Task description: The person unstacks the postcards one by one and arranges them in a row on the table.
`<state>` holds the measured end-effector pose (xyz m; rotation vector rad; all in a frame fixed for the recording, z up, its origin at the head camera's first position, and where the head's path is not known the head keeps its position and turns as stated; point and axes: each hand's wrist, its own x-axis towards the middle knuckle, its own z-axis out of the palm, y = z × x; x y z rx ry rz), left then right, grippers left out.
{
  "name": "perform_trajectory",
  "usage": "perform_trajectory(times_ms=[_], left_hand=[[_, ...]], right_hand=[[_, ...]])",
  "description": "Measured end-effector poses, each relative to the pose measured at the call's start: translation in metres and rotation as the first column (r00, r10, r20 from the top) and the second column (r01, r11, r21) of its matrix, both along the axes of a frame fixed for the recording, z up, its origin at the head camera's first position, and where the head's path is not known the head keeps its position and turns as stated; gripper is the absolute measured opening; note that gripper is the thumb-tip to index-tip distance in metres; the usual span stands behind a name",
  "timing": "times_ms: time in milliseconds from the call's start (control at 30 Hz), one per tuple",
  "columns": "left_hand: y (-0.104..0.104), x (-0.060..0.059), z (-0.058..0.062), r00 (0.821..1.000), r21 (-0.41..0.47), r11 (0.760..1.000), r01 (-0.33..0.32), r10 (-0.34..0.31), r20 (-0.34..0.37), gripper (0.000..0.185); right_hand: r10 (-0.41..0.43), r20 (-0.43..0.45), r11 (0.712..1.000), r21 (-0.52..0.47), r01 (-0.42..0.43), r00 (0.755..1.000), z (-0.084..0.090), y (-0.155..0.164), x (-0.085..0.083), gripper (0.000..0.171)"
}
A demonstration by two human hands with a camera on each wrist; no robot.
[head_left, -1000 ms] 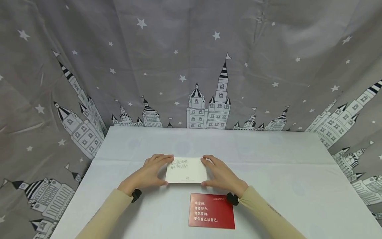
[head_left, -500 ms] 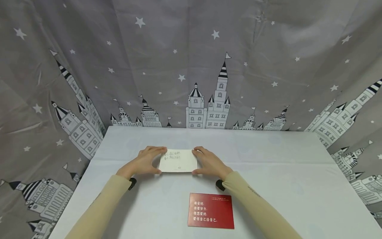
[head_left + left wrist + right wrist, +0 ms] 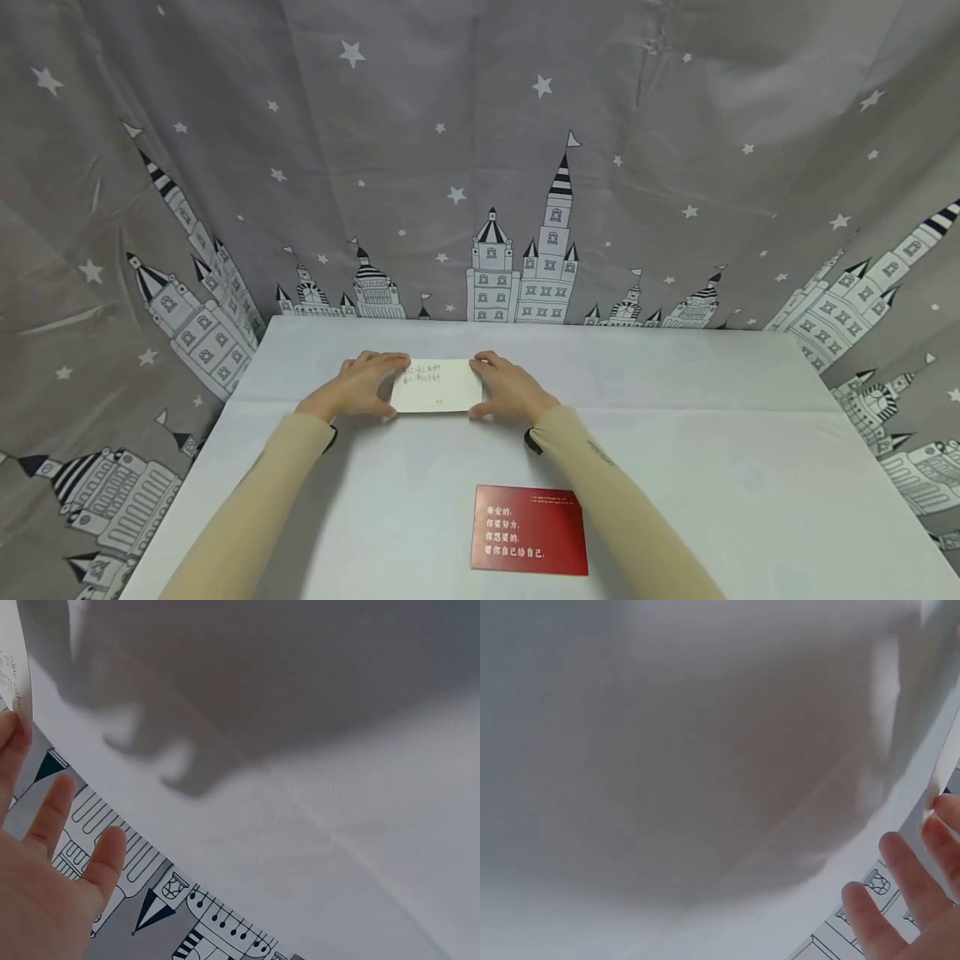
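Here, left to right, taking the white card [image 3: 437,386] as landmark. Far left of it, the grey castle-and-star curtain [image 3: 187,317] hangs down beside the bench [image 3: 675,433] and runs on behind it. Left hand [image 3: 362,386] is at the card's left short edge: fingers reach along the far corner, thumb at the near corner, so it pinches that end of the card. Beige sleeve [image 3: 255,500] runs from that hand back toward the viewer. In the left wrist view the hand [image 3: 41,877] shows three fingers fairly straight and spread, with the card's edge [image 3: 16,671] against the top fingertip; curtain print [image 3: 150,900] sits under the fingers, and hand shadows fall on the white bench cloth [image 3: 337,825].

The card lies flat on the bench, long side across, handwritten lines near its far edge, small mark near its near edge. It sits in the far-middle part of the bench, between both hands.

Right hand [image 3: 508,388] grips the card's right short edge the same way, fingers at the far corner, thumb at the near corner. In the right wrist view its fingers [image 3: 900,892] point up at lower right, a pale card edge [image 3: 941,772] just above them; contact there is blurred, cannot tell more.

Nearer the viewer than the white card and slightly right of it, well apart, a red card [image 3: 529,530] with pale printed Chinese text lies flat, untouched, just beside the right sleeve [image 3: 615,517].
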<state>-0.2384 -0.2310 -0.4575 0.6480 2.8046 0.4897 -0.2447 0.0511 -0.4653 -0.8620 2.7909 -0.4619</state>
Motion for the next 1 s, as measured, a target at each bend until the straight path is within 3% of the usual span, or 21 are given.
perform_trajectory(times_ms=[467, 733, 1000], left_hand=[[-0.004, -0.013, -0.005, 0.999, -0.028, 0.999, -0.016, 0.015, -0.028, 0.087], [-0.004, -0.020, -0.011, 0.999, -0.017, 0.999, -0.046, 0.046, -0.009, 0.088], [-0.001, -0.023, -0.007, 0.996, -0.056, 0.995, -0.077, 0.079, 0.045, 0.087]], right_hand=[[-0.032, 0.020, 0.999, 0.037, 0.032, 0.999, -0.006, -0.010, -0.013, 0.087], [-0.044, 0.033, 0.994, 0.100, 0.041, 0.998, -0.001, -0.015, -0.018, 0.086], [-0.046, 0.040, 0.993, 0.108, 0.041, 0.998, -0.001, -0.019, -0.018, 0.085]])
